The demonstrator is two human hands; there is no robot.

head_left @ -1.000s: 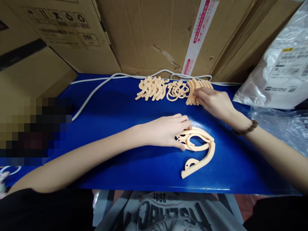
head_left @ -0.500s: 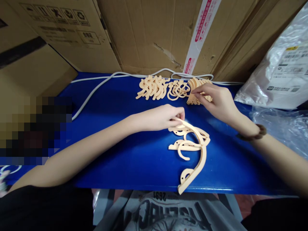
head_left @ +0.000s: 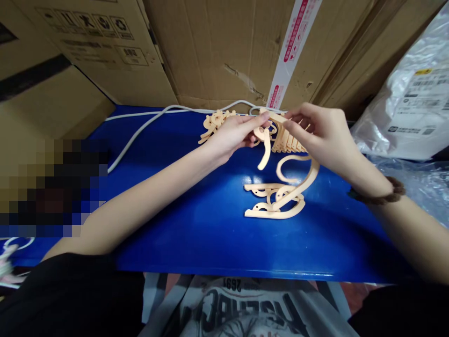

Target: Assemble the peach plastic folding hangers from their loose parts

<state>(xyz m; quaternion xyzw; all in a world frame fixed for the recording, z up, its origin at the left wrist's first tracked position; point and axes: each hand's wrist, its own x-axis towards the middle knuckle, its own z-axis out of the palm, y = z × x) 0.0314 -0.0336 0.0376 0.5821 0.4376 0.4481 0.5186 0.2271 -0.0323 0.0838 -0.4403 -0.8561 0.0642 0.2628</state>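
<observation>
Both of my hands are raised above the back of the blue table on a beige plastic folding clothes hanger [head_left: 304, 184]. My left hand [head_left: 233, 135] pinches one end of it between thumb and fingers. A short curved piece [head_left: 265, 157] hangs down just below those fingertips. My right hand [head_left: 321, 133] grips the upper arm of the hanger, close to the left fingertips. The hanger's hook and other arm hang below my right hand. Beneath them a folded hanger [head_left: 259, 214] lies on the table, partly covered from view by the hanging arm.
Along the back are piles of loose curved pieces [head_left: 212, 124] and hanger arms [head_left: 291, 142], partly hidden by my hands. A white cable [head_left: 140, 128] runs behind them. Cardboard boxes [head_left: 217, 51] stand at the back and left. A plastic-wrapped package [head_left: 407, 103] is at the right.
The hanger has been lifted from near the front edge toward the back. My left hand has moved up and back, and my right hand has closed on the hanger. A curved piece now hangs at my left fingers.
</observation>
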